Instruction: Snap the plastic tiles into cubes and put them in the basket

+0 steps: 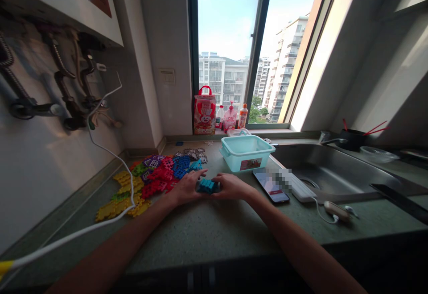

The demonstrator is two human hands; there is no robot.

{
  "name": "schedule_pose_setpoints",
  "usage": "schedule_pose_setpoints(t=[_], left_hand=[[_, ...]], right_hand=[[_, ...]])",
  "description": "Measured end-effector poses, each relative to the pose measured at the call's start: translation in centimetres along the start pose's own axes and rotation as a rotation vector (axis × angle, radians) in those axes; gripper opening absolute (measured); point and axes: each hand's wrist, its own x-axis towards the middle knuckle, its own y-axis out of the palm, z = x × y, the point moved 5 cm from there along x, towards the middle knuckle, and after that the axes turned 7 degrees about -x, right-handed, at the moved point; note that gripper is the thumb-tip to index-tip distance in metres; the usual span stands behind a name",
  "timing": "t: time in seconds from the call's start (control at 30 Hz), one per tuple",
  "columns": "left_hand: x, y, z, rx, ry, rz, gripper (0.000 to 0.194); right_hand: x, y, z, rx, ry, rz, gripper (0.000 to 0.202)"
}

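Teal pieces (207,186): a small bundle between the two hands, over the near middle of the counter (200,245), in front of the turquoise bin (249,153). Whether its underside touches the counter cannot be told.
Weight: judged light; thin plastic by appearance.
Stiffness: judged firm, with slight flex possible in any single piece.
Surface: probably smooth; loosely held layers may slide over one another.
Fragility: judged low; notched edges are the likeliest part to bend under a hard pinch.
Grip points: opposite ends of the bundle, with light, even inward pressure to keep the layers aligned.
Left hand (187,190): closed on the left end of the bundle; fingers arched above, thumb low at the near side.
Right hand (232,187): closed on the right end; fingertips bent inward, back of the hand upward.
Hand spacing: near each other, with the bundle between them.
Arms: both reach forward from the lower corners of the view and converge at the bundle.
Adjacent items: blue pieces (181,165) and red pieces (157,186) lie beyond and beside the left hand; the phone (269,187) lies to the right of the right hand.
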Motion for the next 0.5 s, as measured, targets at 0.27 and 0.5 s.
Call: schedule_pose_setpoints(t=[0.27, 0.5], left_hand=[[-0.3, -1.0, -0.6, -0.063, 0.081, 0.067, 0.088], [-0.2, -0.6, 0.2, -0.106, 0.018, 0.043, 0.076]], right_hand=[[-0.1, 0.7, 0.2, 0.015, -0.056, -0.032, 0.047], [0.5, 1.2, -0.2, 0.035, -0.049, -0.114, 0.047]])
